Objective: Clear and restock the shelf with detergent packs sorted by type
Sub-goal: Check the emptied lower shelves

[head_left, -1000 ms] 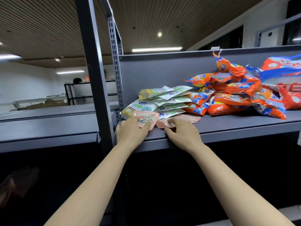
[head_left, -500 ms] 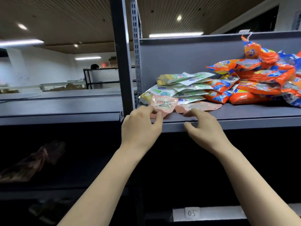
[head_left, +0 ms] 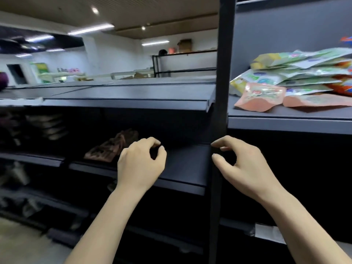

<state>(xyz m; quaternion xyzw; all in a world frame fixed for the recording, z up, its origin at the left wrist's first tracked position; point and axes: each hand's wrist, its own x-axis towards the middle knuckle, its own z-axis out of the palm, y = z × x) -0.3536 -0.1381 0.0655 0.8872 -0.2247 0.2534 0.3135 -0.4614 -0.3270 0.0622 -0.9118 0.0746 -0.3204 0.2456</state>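
A pile of green-and-white detergent packs (head_left: 297,73) lies on the grey upper shelf (head_left: 285,122) at the right, with two pink packs (head_left: 261,97) in front of it. An orange pack (head_left: 342,86) shows at the right edge. My left hand (head_left: 141,164) hangs below that shelf, in front of a lower shelf board (head_left: 186,164), fingers loosely curled and holding nothing. My right hand (head_left: 245,166) hovers just right of the dark upright post (head_left: 222,92), fingers also loosely curled and empty. Brownish packs (head_left: 112,147) lie in shadow on the lower shelf, left of my left hand.
A bare grey shelf top (head_left: 123,96) stretches left of the post. Dim packs (head_left: 47,126) sit on dark shelves at the far left. A white label (head_left: 270,234) is fixed to a low shelf edge. Another rack (head_left: 182,63) stands in the background.
Both hands left the pink packs and dropped below the upper shelf. The view swung left and down, so the pile now sits at the right edge.
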